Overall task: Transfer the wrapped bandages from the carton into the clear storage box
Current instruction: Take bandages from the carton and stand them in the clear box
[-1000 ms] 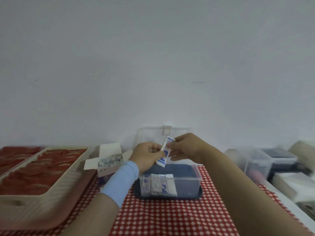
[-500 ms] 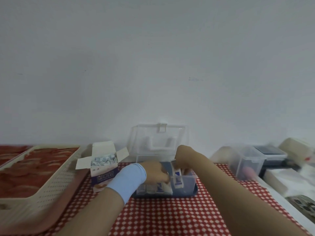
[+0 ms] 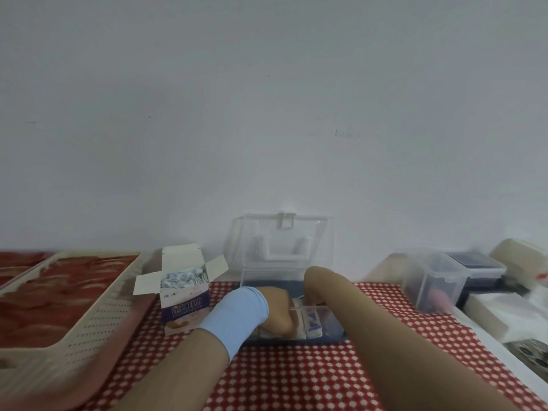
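Checked cloth (image 3: 296,375) holds one carton (image 3: 184,307), perhaps four bandages (image 3: 312,320).

The tablecloth (image 3: 296,375) is showing red-and-white checks, the carton (image 3: 185,307) white flaps and a purple band, the wristband (image 3: 237,318) light blue, the wrapped bandages (image 3: 312,320) white with blue print, the basket (image 3: 98,315) cream.

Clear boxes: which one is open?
The middle clear storage box, lid upright against the wall, bandages inside; the blurred box and dark-filled box at right look lidded.

Open carton (image 3: 185,307) of wrapped bandages (image 3: 181,277) beside open clear storage box (image 3: 327,320), more upright inside.
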{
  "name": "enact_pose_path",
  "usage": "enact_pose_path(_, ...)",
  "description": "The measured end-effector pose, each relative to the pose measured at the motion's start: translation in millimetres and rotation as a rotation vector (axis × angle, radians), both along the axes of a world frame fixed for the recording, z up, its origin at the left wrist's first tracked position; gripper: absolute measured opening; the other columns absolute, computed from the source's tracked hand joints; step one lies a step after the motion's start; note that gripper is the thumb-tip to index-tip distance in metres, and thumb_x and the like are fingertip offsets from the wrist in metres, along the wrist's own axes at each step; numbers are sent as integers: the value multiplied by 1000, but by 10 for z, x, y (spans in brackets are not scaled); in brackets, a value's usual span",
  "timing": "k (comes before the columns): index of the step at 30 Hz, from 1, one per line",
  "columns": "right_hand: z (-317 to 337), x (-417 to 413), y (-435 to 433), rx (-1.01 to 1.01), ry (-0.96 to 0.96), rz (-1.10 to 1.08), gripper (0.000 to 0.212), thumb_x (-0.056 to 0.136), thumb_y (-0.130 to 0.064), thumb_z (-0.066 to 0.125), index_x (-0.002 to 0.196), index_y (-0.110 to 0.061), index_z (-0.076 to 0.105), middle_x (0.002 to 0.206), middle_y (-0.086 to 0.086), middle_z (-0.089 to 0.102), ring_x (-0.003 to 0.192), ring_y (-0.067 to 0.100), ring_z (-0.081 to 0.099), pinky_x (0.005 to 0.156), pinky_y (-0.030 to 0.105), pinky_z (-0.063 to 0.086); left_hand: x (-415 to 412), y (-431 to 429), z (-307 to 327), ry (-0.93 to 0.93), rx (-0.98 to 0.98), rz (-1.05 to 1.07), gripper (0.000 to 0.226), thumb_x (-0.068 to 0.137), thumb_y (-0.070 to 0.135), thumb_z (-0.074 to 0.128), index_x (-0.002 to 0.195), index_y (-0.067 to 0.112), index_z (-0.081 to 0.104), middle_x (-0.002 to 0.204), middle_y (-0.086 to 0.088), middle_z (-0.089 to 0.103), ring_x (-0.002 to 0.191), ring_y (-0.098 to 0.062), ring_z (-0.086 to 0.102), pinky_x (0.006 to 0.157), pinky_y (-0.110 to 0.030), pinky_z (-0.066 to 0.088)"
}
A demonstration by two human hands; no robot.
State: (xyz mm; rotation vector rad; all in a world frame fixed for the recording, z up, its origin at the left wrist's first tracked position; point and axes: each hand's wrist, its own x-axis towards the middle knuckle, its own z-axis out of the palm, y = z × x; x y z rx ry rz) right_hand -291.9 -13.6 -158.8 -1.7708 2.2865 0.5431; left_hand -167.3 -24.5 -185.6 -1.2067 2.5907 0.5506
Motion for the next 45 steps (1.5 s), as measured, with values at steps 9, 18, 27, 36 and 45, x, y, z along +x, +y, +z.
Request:
enact_pose_path(9,23,45,67,-60,51,46,34,100,-13,53,132,-2,56,98,10,53,107,23,57,100,29,45,6,-72,-61,-13,-7,-10,46,65,46,59,104,25,72,110,-1,69,97,-23,66,89,-40,57)
enact_pose_path(18,89,83,167,-57,49,63,23,102,-14,50,121,-8,59,77,4,39,96,20,46,101,30,44,6,44,18,-44,-68,-12,20,74,36,59,64,19,56,76,-2,58,69,-22,55,67,-35,54)
enact_pose_path(27,152,127,246,-16,35,70,36,101,-15,52,135,-2,55,77,5,40,100,21,50,102,30,44,8,62,39,-30,-47,4,24,71,41,61,85,22,66,97,-5,67,88,-26,66,83,-43,58)
enact_pose_path(36,198,91,279,31,-43,-23,39,102,-19,54,137,-3,54,109,12,56,101,19,48,104,29,41,8,59,51,-59,-68,-16,45,68,50,60,106,27,67,106,0,63,92,-24,63,87,-43,57)
enact_pose_path(45,262,62,277,-100,-284,-106,25,103,-13,48,117,6,59,77,8,43,88,22,49,95,32,44,-94,158,221,-162,-107,-52,70,83,47,65,147,31,42,147,-4,43,127,-30,49,103,-46,47)
